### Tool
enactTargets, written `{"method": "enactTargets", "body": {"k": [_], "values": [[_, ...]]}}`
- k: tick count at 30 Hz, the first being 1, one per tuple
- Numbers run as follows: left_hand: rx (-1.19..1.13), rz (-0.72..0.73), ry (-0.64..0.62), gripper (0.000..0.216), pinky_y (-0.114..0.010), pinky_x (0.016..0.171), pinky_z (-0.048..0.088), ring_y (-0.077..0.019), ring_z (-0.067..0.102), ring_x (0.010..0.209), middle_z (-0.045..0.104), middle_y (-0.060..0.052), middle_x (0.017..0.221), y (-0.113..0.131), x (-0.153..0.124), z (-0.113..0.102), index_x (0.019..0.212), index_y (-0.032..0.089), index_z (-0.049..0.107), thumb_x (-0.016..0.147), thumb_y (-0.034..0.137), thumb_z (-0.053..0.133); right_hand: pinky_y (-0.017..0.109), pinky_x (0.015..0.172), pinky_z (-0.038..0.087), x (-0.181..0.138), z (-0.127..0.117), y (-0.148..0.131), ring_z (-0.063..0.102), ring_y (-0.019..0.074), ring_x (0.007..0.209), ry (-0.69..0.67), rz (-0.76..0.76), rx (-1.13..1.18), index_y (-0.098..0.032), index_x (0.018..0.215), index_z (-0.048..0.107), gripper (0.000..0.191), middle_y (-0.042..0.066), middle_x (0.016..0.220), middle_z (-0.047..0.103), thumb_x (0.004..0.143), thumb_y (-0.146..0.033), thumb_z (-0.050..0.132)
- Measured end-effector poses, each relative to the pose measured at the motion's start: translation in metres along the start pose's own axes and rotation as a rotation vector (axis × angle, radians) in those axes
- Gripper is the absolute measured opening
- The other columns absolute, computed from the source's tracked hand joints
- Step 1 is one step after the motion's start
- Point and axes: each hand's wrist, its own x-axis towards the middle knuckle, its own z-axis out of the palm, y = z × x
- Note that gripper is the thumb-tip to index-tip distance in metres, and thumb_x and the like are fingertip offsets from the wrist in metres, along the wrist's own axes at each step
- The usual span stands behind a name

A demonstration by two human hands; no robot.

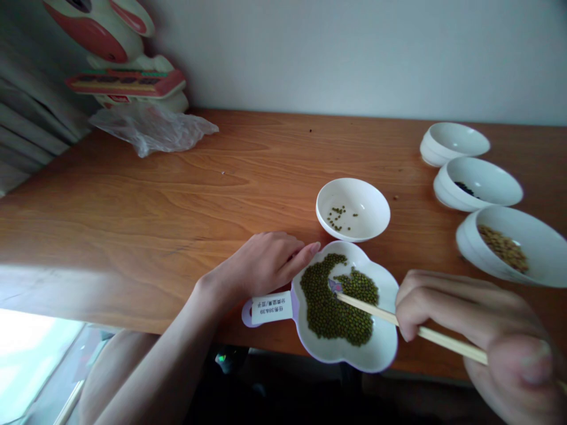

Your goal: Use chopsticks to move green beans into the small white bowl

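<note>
A white flower-shaped dish with a purple rim and a labelled handle lies at the table's front edge, full of green mung beans. My left hand is at its left side, thumb on the rim, the other fingers bent and partly hidden. In my right hand are light wooden chopsticks, close together, their tips down among the beans near a small printed picture on the dish's bottom. Just behind the dish stands a white bowl with several mung beans scattered inside.
To the right, three white bowls form a row: a far bowl, a middle bowl with dark beans, and a near bowl with tan beans. At the back left are a crumpled plastic bag and an animal-shaped toy keyboard.
</note>
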Motion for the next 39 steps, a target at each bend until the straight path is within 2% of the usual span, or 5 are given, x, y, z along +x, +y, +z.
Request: {"method": "enactTargets", "body": {"k": [3,8,17,26,39], "values": [[-0.001,0.008,0.003,0.058,-0.033,0.071,0.037,-0.0163,0.061,0.072,0.072,-0.003,0.083,-0.001,0.0,0.001,0.085,0.019,0.064,0.118,0.051,0.028,0.031,0.047,0.039,0.001,0.001,0.0,0.056,0.0162,0.05,0.038,0.022,0.003,-0.023,0.064,0.061,0.082,0.003,0.059,0.06,0.108,-0.073,0.013],[-0.008,0.016,0.002,0.057,-0.032,0.071,0.036,-0.0155,0.06,0.072,0.073,-0.002,0.084,-0.002,0.001,0.002,0.086,0.019,0.064,0.119,0.05,0.028,0.03,0.049,0.043,0.0,-0.003,0.002,0.059,0.0155,0.052,-0.003,-0.01,0.025,-0.023,0.067,0.063,0.082,0.002,0.063,0.063,0.109,-0.071,0.011],[0.0,0.002,0.0,0.058,-0.032,0.071,0.036,-0.0156,0.061,0.072,0.073,-0.002,0.084,-0.001,0.001,0.001,0.087,0.019,0.064,0.118,0.051,0.028,0.03,0.048,0.039,0.002,0.0,0.002,0.056,0.0149,0.051,-0.016,0.019,0.063,-0.022,0.068,0.062,0.081,0.002,0.062,0.06,0.109,-0.072,0.013],[0.009,-0.004,-0.019,0.059,-0.032,0.071,0.037,-0.0156,0.06,0.071,0.073,-0.003,0.084,-0.001,0.0,0.0,0.085,0.019,0.063,0.118,0.051,0.027,0.036,0.059,0.038,-0.009,-0.011,0.007,0.058,0.0211,0.065,-0.114,0.227,0.266,-0.025,0.078,0.068,0.079,0.005,0.075,0.065,0.096,-0.091,0.027],[0.025,-0.013,-0.018,0.059,-0.033,0.07,0.035,-0.0157,0.06,0.071,0.071,-0.002,0.082,-0.002,0.001,0.001,0.085,0.02,0.062,0.118,0.053,0.027,0.035,0.058,0.035,0.001,-0.006,0.0,0.055,0.0199,0.061,-0.136,0.24,0.269,-0.025,0.074,0.066,0.08,0.003,0.07,0.061,0.094,-0.093,0.03]]}}
